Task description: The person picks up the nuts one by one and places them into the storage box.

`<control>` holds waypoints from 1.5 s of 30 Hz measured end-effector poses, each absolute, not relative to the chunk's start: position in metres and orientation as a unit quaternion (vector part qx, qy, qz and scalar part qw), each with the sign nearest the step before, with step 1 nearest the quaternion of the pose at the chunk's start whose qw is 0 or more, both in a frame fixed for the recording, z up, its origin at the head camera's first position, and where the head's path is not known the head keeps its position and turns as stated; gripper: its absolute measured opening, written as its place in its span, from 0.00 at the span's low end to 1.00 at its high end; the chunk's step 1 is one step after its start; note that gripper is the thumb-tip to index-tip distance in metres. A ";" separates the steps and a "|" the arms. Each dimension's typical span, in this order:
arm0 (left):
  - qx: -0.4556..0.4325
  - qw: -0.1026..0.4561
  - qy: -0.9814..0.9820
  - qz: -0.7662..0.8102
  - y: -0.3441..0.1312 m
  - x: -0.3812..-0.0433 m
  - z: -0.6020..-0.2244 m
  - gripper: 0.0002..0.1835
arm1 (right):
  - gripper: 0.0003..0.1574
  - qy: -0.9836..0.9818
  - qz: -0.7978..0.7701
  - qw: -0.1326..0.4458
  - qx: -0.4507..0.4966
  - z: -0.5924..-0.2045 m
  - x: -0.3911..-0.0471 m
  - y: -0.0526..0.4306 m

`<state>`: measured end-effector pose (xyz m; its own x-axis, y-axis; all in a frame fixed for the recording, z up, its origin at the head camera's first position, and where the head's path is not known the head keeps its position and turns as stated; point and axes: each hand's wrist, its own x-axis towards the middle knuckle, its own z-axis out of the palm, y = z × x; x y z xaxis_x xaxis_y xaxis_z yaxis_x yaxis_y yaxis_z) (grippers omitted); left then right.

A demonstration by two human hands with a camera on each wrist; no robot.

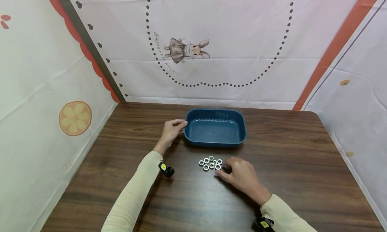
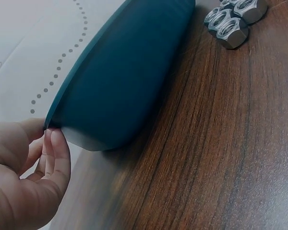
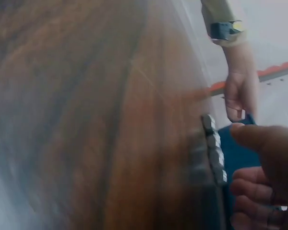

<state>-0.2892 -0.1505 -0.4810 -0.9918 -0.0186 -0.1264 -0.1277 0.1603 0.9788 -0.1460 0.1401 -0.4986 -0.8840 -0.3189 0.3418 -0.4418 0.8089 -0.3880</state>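
Observation:
A dark blue plastic tub [image 1: 215,144] sits towards the back of the table. My left hand [image 1: 171,133] pinches its left rim between thumb and fingers; the left wrist view shows the fingertips [image 2: 57,143] under the lip. In front of the tub lies a flat cluster of several silver hex nuts [image 1: 206,160]. At the cluster's right edge is my right hand [image 1: 242,175], thumb and fingers spread apart around the nearest nuts. In the right wrist view, the thumb [image 3: 254,136] points towards the row of nuts [image 3: 215,153], with the other fingers bent below it.
The brown wood-grain table [image 1: 290,158] runs under everything. A white printed cloth [image 1: 242,34] stands behind it, with more cloth at the left and right sides. Small black devices [image 1: 167,171] are strapped over both pale sleeves.

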 end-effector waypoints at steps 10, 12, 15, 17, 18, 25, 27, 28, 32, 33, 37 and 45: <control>-0.049 0.044 0.751 0.658 -0.151 -0.289 -0.485 0.20 | 0.33 -0.958 0.206 0.123 0.155 -0.503 -0.148 0.125; -0.052 0.043 0.749 0.659 -0.152 -0.289 -0.486 0.19 | 0.31 -0.959 0.204 0.120 0.154 -0.503 -0.149 0.124; -0.052 0.040 0.747 0.661 -0.152 -0.289 -0.485 0.18 | 0.28 -0.959 0.202 0.122 0.157 -0.503 -0.150 0.123; -0.052 0.040 0.748 0.661 -0.152 -0.290 -0.485 0.18 | 0.26 -0.958 0.204 0.127 0.160 -0.503 -0.151 0.123; -0.051 0.040 0.749 0.660 -0.152 -0.290 -0.485 0.18 | 0.25 -0.956 0.207 0.128 0.161 -0.502 -0.151 0.123; -0.051 0.044 0.748 0.660 -0.154 -0.290 -0.485 0.19 | 0.26 -0.948 0.234 0.125 0.177 -0.494 -0.153 0.128; -0.051 0.043 0.747 0.661 -0.154 -0.291 -0.485 0.20 | 0.25 -0.944 0.239 0.122 0.189 -0.490 -0.155 0.130; -0.050 0.042 0.746 0.663 -0.154 -0.291 -0.485 0.20 | 0.22 -0.942 0.242 0.120 0.198 -0.487 -0.156 0.131; -0.047 0.043 0.740 0.669 -0.154 -0.291 -0.485 0.20 | 0.12 -0.926 0.267 0.108 0.244 -0.471 -0.167 0.140; -0.045 0.045 0.739 0.671 -0.154 -0.291 -0.486 0.20 | 0.11 -0.921 0.275 0.104 0.256 -0.465 -0.170 0.142; -0.044 0.050 0.736 0.674 -0.153 -0.291 -0.486 0.20 | 0.08 -0.897 0.302 0.098 0.307 -0.442 -0.193 0.149; -0.047 0.041 0.738 0.672 -0.152 -0.292 -0.486 0.17 | 0.08 -0.869 0.318 0.071 0.373 -0.413 -0.266 0.152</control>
